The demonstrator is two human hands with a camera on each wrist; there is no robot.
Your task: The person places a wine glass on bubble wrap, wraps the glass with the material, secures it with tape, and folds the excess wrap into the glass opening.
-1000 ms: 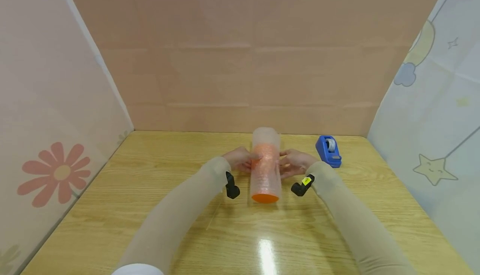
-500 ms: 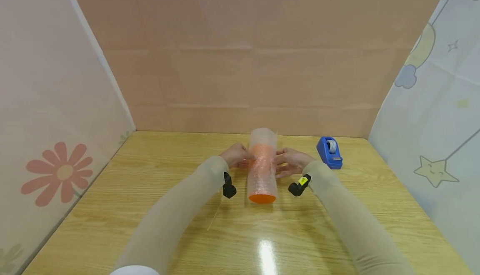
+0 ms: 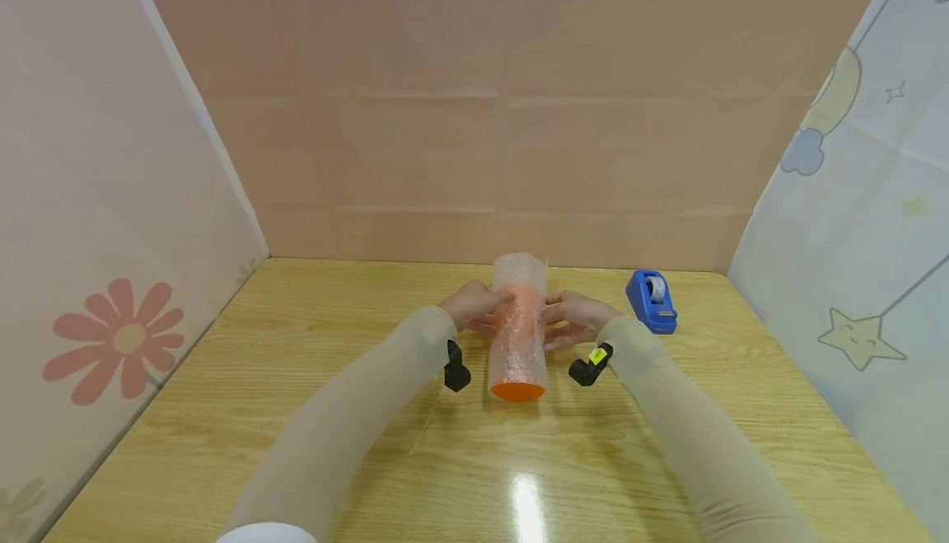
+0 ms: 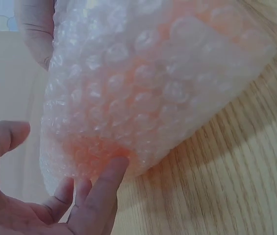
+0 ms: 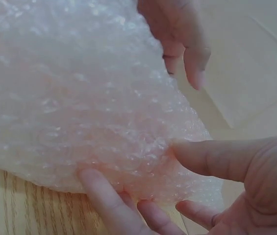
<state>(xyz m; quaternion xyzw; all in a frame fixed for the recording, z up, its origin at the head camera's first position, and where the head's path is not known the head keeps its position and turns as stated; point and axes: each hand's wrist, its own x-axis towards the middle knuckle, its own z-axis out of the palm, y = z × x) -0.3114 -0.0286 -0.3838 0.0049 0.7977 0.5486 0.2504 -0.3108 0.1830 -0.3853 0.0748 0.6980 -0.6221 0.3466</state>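
Note:
An orange cylinder (image 3: 518, 393) wrapped in clear bubble wrap (image 3: 519, 345) lies lengthwise on the table, its round orange end towards me. The wrap reaches past the orange part at the far end. From the left, my left hand (image 3: 474, 306) touches the wrap with its fingertips low on the side. In the left wrist view its thumb stands apart from the bubbles. Opposite, my right hand (image 3: 577, 319) holds the other side. Its thumb (image 5: 207, 156) presses on the wrap and its fingers (image 5: 113, 200) bend against the lower side, as the right wrist view shows.
A blue tape dispenser (image 3: 651, 302) with a roll of tape stands at the back right of the wooden table (image 3: 222, 411). A thin pale strip (image 3: 425, 429) lies near the left sleeve. Cloth-covered walls border the table behind and at both sides.
The wrapped cylinder has shifted slightly left with both hands since a second ago. Over the last half second, my left thumb has reached a little further over its top.

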